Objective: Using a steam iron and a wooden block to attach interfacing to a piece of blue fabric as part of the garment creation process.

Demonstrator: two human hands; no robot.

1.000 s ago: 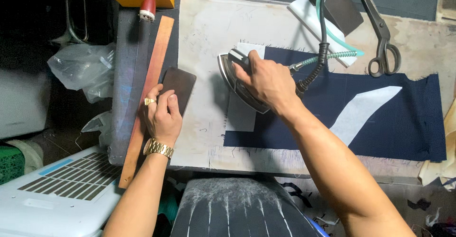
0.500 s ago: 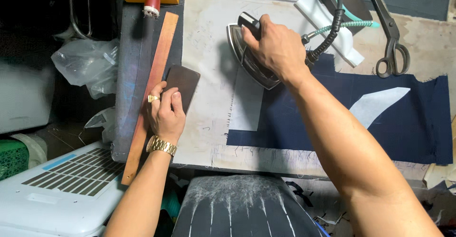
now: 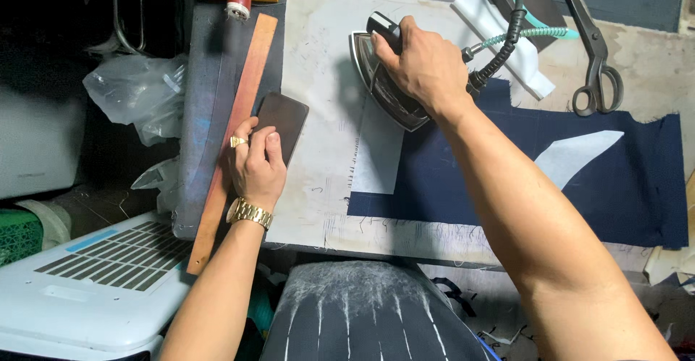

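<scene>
The worn, off-white padded pressing bench (image 3: 318, 57) carries everything here, and across its 3 to 5 o'clock stretch lies the flat navy blue cloth panel (image 3: 507, 180), with a pale white paper-like strip (image 3: 376, 151) at its left edge. The heavy grey steam iron with a black handle (image 3: 387, 79) sits near 12 o'clock, nose pointing toward 11, partly on bare pad and partly over the white strip. The right hand (image 3: 427, 64) has its fingers wrapped tight round the handle. Good pressing here probably means keeping the soleplate flat and the coiled teal hose (image 3: 517, 35) clear of the cloth — a dragging hose could ruffle the panel. At 9 o'clock the left hand (image 3: 257, 166) lies flat, fingers closed down on a dark brown rounded block (image 3: 284, 119), beside the long reddish wooden ruler (image 3: 235, 115). Black-handled metal shears (image 3: 590, 50) lie well apart at 2 o'clock.
</scene>
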